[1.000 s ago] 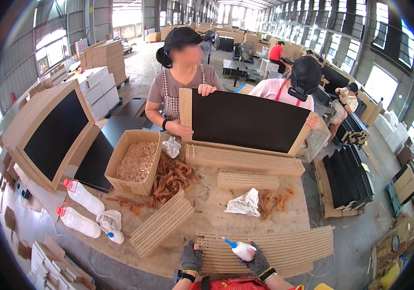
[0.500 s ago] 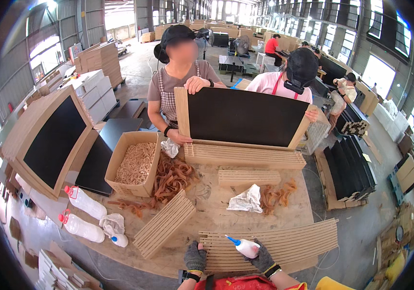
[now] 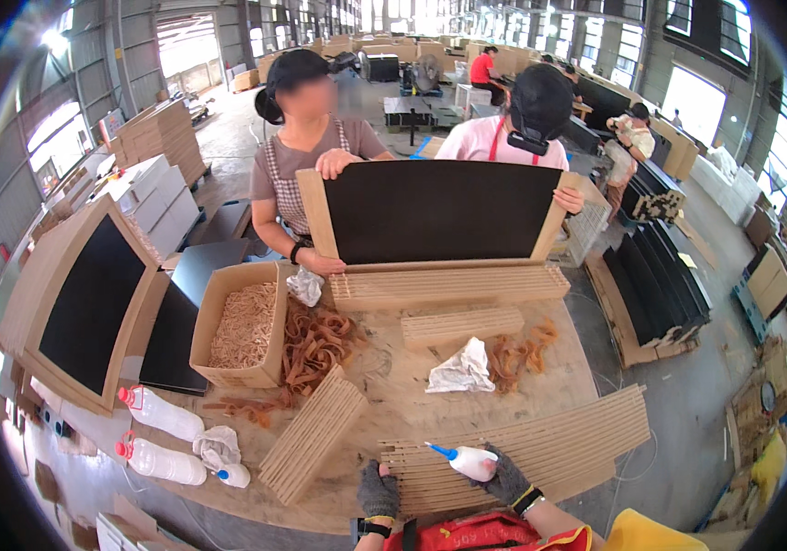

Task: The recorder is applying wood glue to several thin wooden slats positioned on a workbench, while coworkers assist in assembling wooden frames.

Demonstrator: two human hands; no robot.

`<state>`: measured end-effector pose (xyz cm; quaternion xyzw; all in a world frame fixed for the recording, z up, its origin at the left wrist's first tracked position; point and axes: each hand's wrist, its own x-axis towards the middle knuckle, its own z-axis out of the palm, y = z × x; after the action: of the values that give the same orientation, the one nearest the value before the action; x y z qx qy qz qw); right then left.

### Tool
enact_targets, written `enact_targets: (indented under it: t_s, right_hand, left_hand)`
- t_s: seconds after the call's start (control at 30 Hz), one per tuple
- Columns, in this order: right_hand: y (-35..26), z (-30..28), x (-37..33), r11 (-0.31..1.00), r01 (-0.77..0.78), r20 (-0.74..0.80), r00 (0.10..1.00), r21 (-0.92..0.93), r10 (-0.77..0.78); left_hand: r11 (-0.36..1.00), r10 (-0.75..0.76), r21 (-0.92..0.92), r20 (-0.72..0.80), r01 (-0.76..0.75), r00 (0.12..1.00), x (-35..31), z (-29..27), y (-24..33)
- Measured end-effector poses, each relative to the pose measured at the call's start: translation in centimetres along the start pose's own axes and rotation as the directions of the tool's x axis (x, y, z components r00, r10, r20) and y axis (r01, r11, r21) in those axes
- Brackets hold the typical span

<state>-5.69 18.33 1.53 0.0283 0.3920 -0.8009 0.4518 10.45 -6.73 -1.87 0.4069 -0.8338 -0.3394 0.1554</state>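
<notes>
My right hand (image 3: 507, 479), in a grey fingerless glove, is closed around a small white squeeze bottle (image 3: 473, 463) with a blue nozzle. The nozzle points left, over a row of light wooden strips (image 3: 549, 445) lying side by side at the table's near edge. At the left ends of these strips is my left hand (image 3: 379, 491), gloved alike. Its fingers are curled, with bare fingertips against the strip ends; whatever lies between them is hidden. A shorter bundle of slotted wooden strips (image 3: 313, 435) lies slantwise to the left of that hand.
Across the table (image 3: 384, 404), two people hold up a black panel (image 3: 432, 213) with wooden ends. A carton of wooden dowels (image 3: 239, 372), brown bands (image 3: 315, 347), a crumpled white cloth (image 3: 462, 365) and more strips (image 3: 448, 286) lie about. Large clear bottles (image 3: 165, 462) stand left.
The whole view has swung slightly right. My hands stay at nearly the same spots on the strips, the bottle still in my right hand. The two people keep holding the panel.
</notes>
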Motion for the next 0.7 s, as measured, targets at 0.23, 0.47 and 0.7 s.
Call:
enact_targets:
  t_s: [0.23,0.47,0.7]
  right_hand:
    - [1.2,-0.9,-1.0,0.894,-0.132,-0.032,0.986,0.428,0.161]
    - [-3.5,3.2,-2.5,0.984,-0.036,-0.099,0.994,0.175,0.054]
    - [-1.7,4.3,-2.5,1.000,0.004,-0.172,0.985,-0.023,-0.008]
  left_hand:
    - [0.994,0.062,-0.087,-0.032,-0.065,0.998,-0.5,-1.4,0.7]
    - [0.993,0.092,-0.072,-0.001,-0.092,0.996,1.6,-1.2,2.2]
    - [0.998,-0.065,-0.015,0.106,0.067,0.992,1.0,-1.3,1.9]
